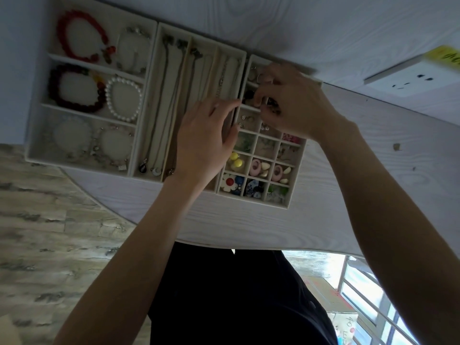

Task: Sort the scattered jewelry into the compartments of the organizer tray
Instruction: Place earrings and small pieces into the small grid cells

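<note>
1. The organizer tray (139,148) lies on the pale worktop (249,220), made of three sections side by side, its far edge close to the wall.
2. The left section holds bracelets: a red bead bracelet (82,36), a dark bead bracelet (74,88) and a pearl bracelet (123,99), each well apart from the dividers.
3. The middle section holds necklaces (171,95) laid lengthwise in narrow lanes.
4. The left hand (206,140) rests released over the border between the middle and right sections, fingers straight.
5. The right hand (291,100) hovers over the small-grid section's far cells, fingertips curled and pinching a small dark piece (273,105).
6. Near cells hold yellow beads (236,159) and a flower piece (229,181).
7. Bare worktop lies between the tray's near edge and the person.
</note>
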A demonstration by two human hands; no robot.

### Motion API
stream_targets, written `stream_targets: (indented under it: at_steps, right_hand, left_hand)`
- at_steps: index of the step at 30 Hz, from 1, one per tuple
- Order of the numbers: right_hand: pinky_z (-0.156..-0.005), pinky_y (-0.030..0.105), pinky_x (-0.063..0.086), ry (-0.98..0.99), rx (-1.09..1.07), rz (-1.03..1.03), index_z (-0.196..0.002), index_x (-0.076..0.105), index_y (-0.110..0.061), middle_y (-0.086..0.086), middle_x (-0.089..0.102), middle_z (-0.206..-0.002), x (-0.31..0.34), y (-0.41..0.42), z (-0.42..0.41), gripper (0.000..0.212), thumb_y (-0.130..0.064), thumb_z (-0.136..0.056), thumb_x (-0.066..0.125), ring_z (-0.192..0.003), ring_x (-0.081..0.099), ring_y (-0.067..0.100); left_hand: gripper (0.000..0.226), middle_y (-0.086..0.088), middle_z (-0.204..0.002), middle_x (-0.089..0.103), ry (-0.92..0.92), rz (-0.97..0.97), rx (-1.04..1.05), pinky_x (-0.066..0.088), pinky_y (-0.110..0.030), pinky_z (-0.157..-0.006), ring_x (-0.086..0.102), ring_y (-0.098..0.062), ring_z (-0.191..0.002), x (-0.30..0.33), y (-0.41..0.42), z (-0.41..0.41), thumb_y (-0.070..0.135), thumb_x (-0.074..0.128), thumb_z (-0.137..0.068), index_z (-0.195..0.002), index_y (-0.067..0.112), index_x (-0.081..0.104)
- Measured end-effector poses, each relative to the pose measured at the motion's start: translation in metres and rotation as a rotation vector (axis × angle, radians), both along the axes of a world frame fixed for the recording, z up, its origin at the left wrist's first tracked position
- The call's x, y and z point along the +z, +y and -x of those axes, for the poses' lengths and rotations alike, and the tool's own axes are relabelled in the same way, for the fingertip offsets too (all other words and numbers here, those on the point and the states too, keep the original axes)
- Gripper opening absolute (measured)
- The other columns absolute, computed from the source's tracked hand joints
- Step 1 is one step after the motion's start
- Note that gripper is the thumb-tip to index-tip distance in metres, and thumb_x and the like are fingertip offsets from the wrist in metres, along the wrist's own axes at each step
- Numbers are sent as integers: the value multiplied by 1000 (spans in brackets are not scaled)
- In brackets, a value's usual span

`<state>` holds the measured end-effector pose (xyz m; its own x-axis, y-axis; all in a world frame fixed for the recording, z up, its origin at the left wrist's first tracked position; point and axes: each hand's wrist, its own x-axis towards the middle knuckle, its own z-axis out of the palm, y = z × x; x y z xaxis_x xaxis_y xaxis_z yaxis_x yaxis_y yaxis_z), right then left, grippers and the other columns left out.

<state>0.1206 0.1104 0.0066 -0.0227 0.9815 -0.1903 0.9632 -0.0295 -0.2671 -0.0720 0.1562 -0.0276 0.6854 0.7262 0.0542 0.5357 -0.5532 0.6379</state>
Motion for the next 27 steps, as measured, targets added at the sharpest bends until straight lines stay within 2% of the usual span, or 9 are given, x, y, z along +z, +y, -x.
stream_targets:
  at_steps: [3, 6, 12, 16, 21, 27]
  right_hand:
    - [-80, 41, 47, -33, 4, 12, -94, 63, -8, 13, 57, -116, 0, 1, 0, 22, -22, -85, 49, -105, 53, 31]
    - [-79, 37, 44, 4, -3, 12, -94, 63, -9, 11, 61, -108, 1, -2, -3, 15, -19, -87, 54, -100, 54, 29]
    - [-76, 38, 50, 69, -61, 46, -96, 66, -12, 5, 66, -91, 5, 0, -3, 13, -18, -89, 57, -83, 60, 23]
    - [-74, 37, 50, 52, -132, 8, -97, 65, -9, 10, 65, -93, 4, -2, 1, 15, -15, -88, 55, -84, 60, 26]
    - [-75, 42, 53, 91, -226, 1, -99, 65, -9, 10, 67, -94, 3, -4, 5, 14, -11, -87, 59, -82, 63, 26]
    - [-75, 38, 50, 66, -167, 19, -98, 70, -12, 8, 64, -95, 6, -3, 3, 16, -12, -85, 60, -89, 59, 24]
  left_hand:
    - [37, -5, -112, 63, 11, 9, -3, 46, -37, -93, 59, -21, -104, 0, 0, 0, 31, 51, -91, -123, 16, 59]
    - [36, -4, -111, 63, 7, 7, 0, 46, -35, -92, 59, -20, -103, 0, 0, -1, 31, 50, -91, -123, 16, 59]
    - [34, -5, -109, 64, -15, -4, 12, 46, -35, -92, 59, -21, -101, -1, -1, -1, 26, 54, -91, -122, 15, 60]
    - [34, -5, -109, 64, -23, -5, 6, 47, -36, -91, 59, -20, -102, 0, -1, -1, 27, 52, -91, -121, 15, 60]
    - [34, -5, -110, 63, -14, -9, 10, 47, -36, -90, 59, -21, -102, -2, -1, -1, 27, 53, -91, -122, 16, 60]
    - [33, -5, -110, 64, -16, -17, 7, 47, -34, -91, 59, -21, -102, -1, -1, -1, 25, 57, -91, -122, 16, 60]
